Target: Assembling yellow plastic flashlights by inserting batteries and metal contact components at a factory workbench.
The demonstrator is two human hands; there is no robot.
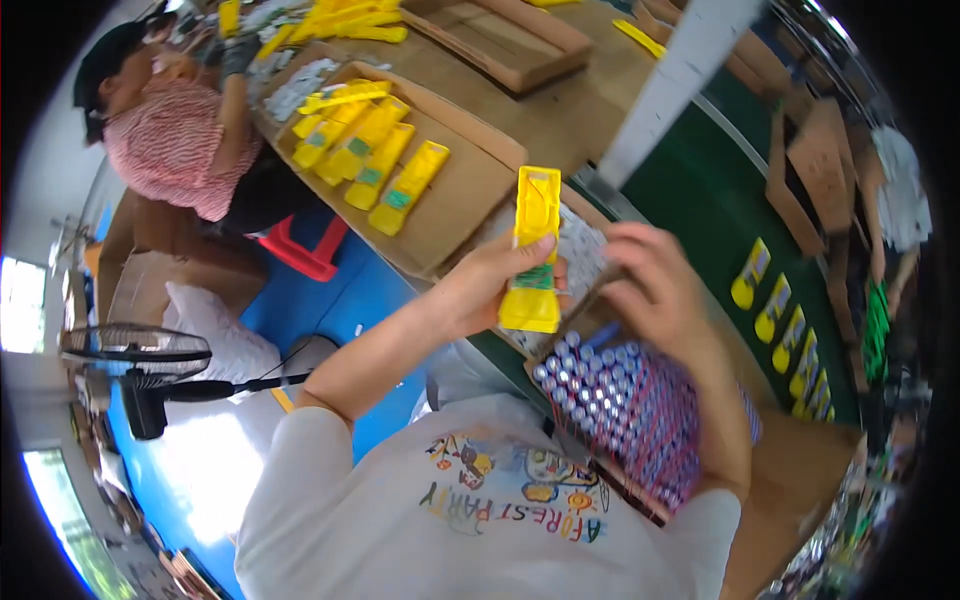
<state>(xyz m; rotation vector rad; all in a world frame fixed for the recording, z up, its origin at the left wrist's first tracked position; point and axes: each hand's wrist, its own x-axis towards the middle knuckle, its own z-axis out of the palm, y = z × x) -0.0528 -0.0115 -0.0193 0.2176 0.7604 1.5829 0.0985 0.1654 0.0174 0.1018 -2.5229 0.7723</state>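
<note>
My left hand [500, 275] is closed around a long yellow plastic housing [538, 205], held upright with its hollow upper end facing me and a green patch lower down. To its right, my right hand [655, 280] hovers at the edge of a cardboard tray of small white parts [580, 245]. Motion smears its fingers, so whether they hold anything cannot be made out. Under my right forearm sits a box packed with cylindrical batteries [610, 390], silver ends up near the front and purple-pink sides further right.
A cardboard tray [470, 200] at the left holds several yellow housings [410, 188]. More yellow pieces [350, 20] lie beyond it. Several yellow units [770, 305] rest on the green belt [690, 190] at right. A metal post [680, 85] rises by the belt. A co-worker [180, 135] sits at far left.
</note>
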